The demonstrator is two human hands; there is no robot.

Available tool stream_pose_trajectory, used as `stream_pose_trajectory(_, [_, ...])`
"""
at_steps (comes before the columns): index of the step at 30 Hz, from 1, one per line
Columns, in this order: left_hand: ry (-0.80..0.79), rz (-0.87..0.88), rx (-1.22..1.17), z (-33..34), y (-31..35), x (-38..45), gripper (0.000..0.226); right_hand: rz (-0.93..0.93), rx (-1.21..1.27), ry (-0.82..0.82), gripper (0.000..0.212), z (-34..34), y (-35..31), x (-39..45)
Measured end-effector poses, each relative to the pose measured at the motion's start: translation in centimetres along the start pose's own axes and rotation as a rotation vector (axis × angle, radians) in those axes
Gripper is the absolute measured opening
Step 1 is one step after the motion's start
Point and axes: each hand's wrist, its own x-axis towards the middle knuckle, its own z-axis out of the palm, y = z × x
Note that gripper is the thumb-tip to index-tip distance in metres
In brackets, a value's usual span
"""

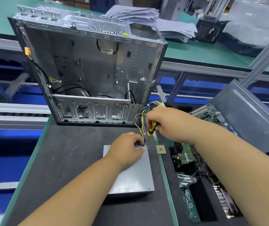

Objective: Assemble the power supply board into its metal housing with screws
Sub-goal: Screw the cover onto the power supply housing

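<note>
Head view: left hand (127,148) rests on power supply housing (130,175), fingers at its far edge by wire bundle (141,123); right hand (166,123) grips screwdriver (151,128); bare tabletop (68,160) lies left.

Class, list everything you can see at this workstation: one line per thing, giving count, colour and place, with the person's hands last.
Power supply housing: one, grey metal, on the dark mat, centre.
Cable bundle: one, yellow, black and purple, rising from the housing's far corner.
Screwdriver: one, yellow and black handle, in the right hand.
Loose screws: a few, silver, on the mat left of the housing.
Computer case: one, silver, open, standing behind the mat.
Chip: one, gold, right of the housing.
Circuit boards: several, green, in the tray at right.
Paper stack: one, white, far bench.
Left hand: resting on the housing, fingers at the cables.
Right hand: gripping the screwdriver.
</note>
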Motion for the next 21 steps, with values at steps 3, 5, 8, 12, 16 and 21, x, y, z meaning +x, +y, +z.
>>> stream_pose_trajectory(3, [-0.002, -0.007, 0.01, -0.1, 0.2, -0.1, 0.011, -0.006, -0.046, -0.019, 0.025, -0.3, 0.0, 0.6])
stream_pose_trajectory(5, [-0.001, -0.01, 0.017, -0.2, 0.3, -0.2, 0.012, 0.027, -0.07, -0.001, 0.011, -0.6, -0.2, 1.0])
stream_pose_trajectory(8, [0.001, -0.012, 0.03, -0.3, 0.5, -0.3, 0.012, 0.085, -0.14, 0.01, 0.015, -0.9, -0.8, 1.6])
stream_pose_trajectory(12, [0.004, -0.022, 0.03, -0.3, 0.6, -0.3, 0.011, 0.159, -0.208, 0.015, 0.03, -0.7, -1.0, 1.9])
stream_pose_trajectory(16, [0.001, -0.024, 0.058, -0.4, 0.7, -0.2, 0.011, 0.26, -0.294, 0.042, 0.045, 0.4, -0.7, 2.1])
stream_pose_trajectory(21, [-0.003, -0.018, 0.07, -0.4, 0.8, -0.3, 0.011, 0.219, -0.231, 0.154, 0.036, 1.0, -0.3, 1.7])
